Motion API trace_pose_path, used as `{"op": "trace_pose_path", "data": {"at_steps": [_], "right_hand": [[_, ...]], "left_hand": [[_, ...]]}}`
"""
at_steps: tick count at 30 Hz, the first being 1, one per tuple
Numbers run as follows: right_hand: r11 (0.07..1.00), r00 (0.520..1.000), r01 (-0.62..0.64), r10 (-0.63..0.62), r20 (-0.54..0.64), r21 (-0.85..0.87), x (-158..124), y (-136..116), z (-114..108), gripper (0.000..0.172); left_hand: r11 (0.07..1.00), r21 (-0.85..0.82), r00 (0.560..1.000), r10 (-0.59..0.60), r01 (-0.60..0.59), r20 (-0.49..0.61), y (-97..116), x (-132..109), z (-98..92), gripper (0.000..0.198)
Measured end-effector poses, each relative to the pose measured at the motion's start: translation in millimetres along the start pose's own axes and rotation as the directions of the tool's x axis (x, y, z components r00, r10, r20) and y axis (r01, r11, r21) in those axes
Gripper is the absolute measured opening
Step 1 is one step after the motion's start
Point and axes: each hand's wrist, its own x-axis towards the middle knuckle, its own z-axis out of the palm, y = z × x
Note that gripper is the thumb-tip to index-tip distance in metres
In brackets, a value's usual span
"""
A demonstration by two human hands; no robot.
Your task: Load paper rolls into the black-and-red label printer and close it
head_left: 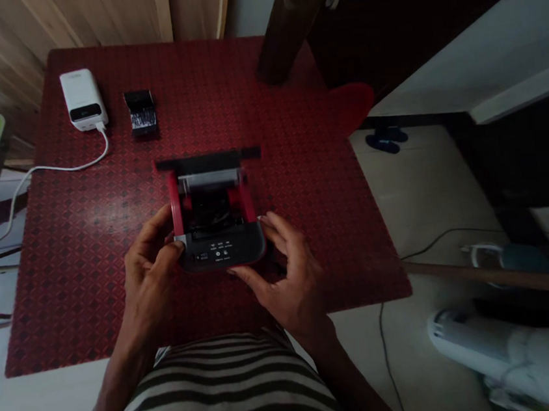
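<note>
A small red-and-black portable printer (222,249) is in front of me, its dark lid (208,159) swung open at the far side. Inside, the open bay shows a light bar and dark, shadowed parts; I cannot make out more there. My left hand (149,267) grips the left side, with the thumb on the near left corner of the control panel. At the right end, my right hand (285,266) holds the body, its thumb against the near edge and fingers along the side. Small buttons and white markings show on the panel.
On the red patterned table (118,300), a white power bank (83,98) with a white cable (69,168) stands at the far left. Beside it is a small black item (141,113) with a pale patterned strip. A brown post (281,41) rises at the back right.
</note>
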Motion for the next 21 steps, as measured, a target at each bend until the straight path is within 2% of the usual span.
{"op": "trace_pose_path", "data": {"at_steps": [5,10,15,16,19,20,21], "right_hand": [[1.0,1.0,0.016,-0.016,-0.009,-0.026,2,-1,0,0.087],[0.997,0.998,0.064,-0.064,0.01,-0.033,5,-1,-3,0.075],[0.994,0.994,0.046,-0.035,0.103,-0.098,19,-6,-28,0.084],[0.989,0.994,0.058,-0.045,0.101,-0.134,26,-9,-35,0.077],[0.963,0.984,0.157,-0.132,0.123,-0.218,59,-22,-43,0.029],[0.954,0.968,0.21,-0.171,0.185,-0.215,73,-26,-39,0.024],[0.943,0.938,0.268,-0.208,0.279,-0.198,87,-30,-33,0.027]], "left_hand": [[0.998,-0.01,0.997,0.069,-0.068,0.043,-11,-2,-4.3,0.057],[0.987,-0.001,0.986,0.163,-0.163,0.032,-20,1,-5.1,0.055],[0.972,0.048,0.973,0.227,-0.229,0.046,-19,3,-3.9,0.056],[0.972,0.053,0.972,0.226,-0.23,0.062,-19,1,-4.0,0.056],[0.951,0.111,0.953,0.276,-0.289,0.124,-24,-3,-6.0,0.067],[0.929,0.153,0.938,0.314,-0.335,0.146,-28,-3,-7.2,0.075],[0.899,0.205,0.918,0.357,-0.387,0.171,-34,-3,-8.4,0.086]]}}
